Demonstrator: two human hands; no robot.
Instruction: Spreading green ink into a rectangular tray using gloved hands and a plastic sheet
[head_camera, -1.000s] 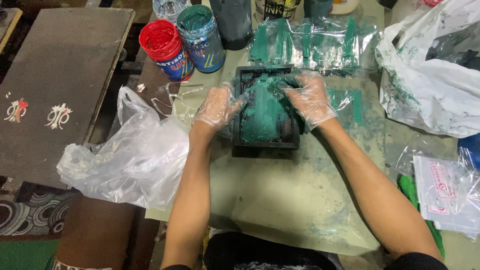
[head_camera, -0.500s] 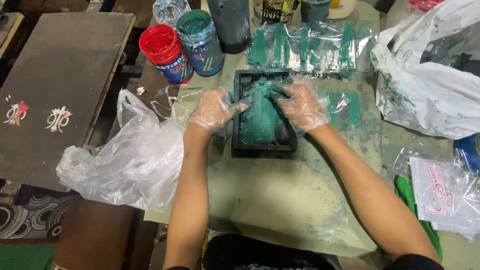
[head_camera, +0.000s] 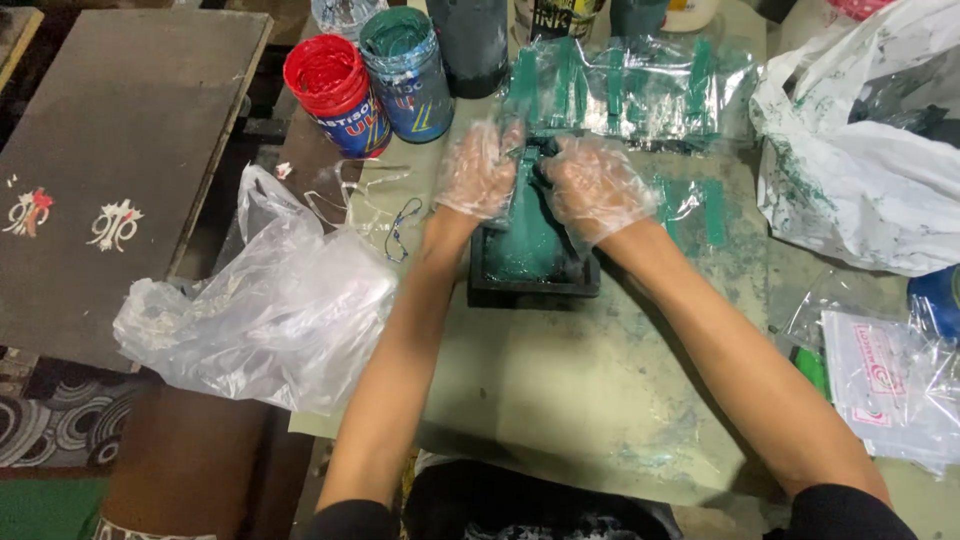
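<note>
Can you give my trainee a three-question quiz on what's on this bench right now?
1. True or false: both hands wear clear plastic gloves.
2. What colour coats the inside of the black tray?
3. Which is nearest the left hand? A red paint jar, B crumpled clear bag, C dark board.

Key
1. True: left hand, right hand.
2. Green, in the black tray.
3. A, the red paint jar.

Jars (head_camera: 370, 75) behind tray (head_camera: 535, 285), bag (head_camera: 270, 310) left

- two gloved hands, left hand (head_camera: 480, 170) and right hand (head_camera: 592, 188)
- one black tray (head_camera: 533, 275)
- one red ink jar (head_camera: 333, 92)
- one green ink jar (head_camera: 405, 72)
- one clear bag (head_camera: 265, 310)
</note>
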